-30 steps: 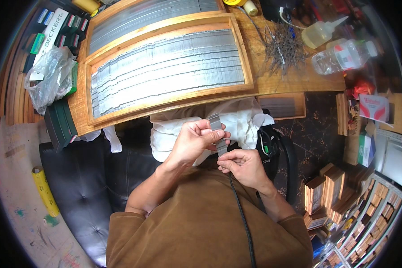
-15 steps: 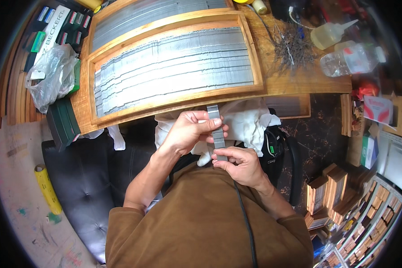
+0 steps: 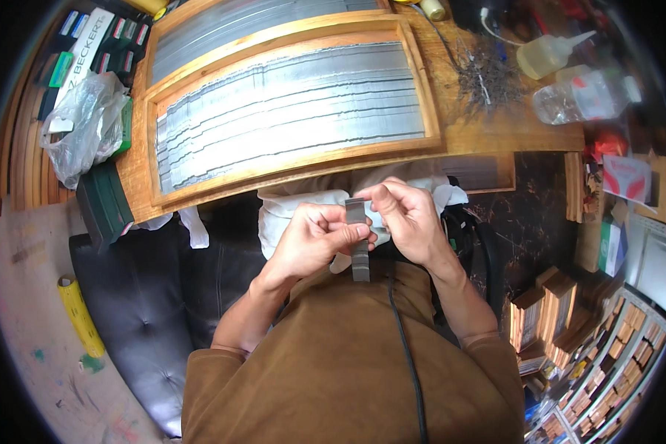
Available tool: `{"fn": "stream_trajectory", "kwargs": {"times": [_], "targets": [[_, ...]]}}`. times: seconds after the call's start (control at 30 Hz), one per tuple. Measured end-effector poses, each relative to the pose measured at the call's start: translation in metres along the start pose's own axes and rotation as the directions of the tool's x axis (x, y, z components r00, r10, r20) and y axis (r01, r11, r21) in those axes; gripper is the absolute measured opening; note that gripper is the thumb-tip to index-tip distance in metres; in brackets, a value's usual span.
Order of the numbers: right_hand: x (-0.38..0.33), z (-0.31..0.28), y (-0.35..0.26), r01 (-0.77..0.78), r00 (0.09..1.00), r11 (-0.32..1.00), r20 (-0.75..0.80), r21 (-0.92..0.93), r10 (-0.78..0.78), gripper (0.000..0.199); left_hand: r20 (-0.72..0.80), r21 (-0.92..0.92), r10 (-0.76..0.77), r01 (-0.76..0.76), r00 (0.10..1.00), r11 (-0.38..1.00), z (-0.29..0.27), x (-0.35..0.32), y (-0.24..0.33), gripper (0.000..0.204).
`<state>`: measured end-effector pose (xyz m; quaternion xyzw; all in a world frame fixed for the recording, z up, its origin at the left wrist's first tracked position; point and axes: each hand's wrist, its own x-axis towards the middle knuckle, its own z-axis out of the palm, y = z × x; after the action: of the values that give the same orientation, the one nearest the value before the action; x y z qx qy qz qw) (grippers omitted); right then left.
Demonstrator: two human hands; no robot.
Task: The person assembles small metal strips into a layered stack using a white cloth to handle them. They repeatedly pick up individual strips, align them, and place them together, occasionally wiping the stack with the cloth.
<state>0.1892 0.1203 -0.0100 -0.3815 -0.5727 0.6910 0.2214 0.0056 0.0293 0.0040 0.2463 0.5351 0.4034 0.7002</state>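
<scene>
A narrow stack of thin grey metal pieces (image 3: 356, 212) stands lengthwise in front of my chest. My left hand (image 3: 314, 240) grips it around the middle, thumb pressed across its face, and the lower end (image 3: 360, 268) sticks out beneath. At the upper end, my right hand (image 3: 411, 222) is curled, with its fingertips pinching at the top edge. Beyond my hands, on the table, lies a wooden-framed tray (image 3: 296, 164) with rows of similar thin metal pieces (image 3: 288, 103).
A second framed tray (image 3: 266, 29) lies behind. On the table's right are a heap of dark thin pieces (image 3: 485, 78), a nozzle bottle (image 3: 544, 55) and a clear plastic bottle (image 3: 581, 100). A plastic bag (image 3: 89, 126) hangs at left. White cloth (image 3: 277, 222) lies below the table edge.
My right hand has moved up from the stack's lower end to its upper end. The stack has shifted slightly toward me in my left hand's grip.
</scene>
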Motion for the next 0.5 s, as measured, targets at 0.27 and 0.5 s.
{"fn": "stream_trajectory", "kwargs": {"times": [0.27, 0.5], "targets": [[0.004, 0.032, 0.002, 0.073, 0.991, 0.997, 0.115, 0.022, -0.075, 0.010, -0.050, -0.083, 0.107, -0.111, 0.993, 0.990, -0.006, -0.018, -0.020, 0.011], [0.001, 0.032, -0.003, -0.076, 0.978, 0.988, 0.202, 0.132, 0.048, 0.016, -0.005, -0.148, 0.124, -0.123, 0.992, 0.981, -0.011, -0.024, -0.022, 0.012]]}}
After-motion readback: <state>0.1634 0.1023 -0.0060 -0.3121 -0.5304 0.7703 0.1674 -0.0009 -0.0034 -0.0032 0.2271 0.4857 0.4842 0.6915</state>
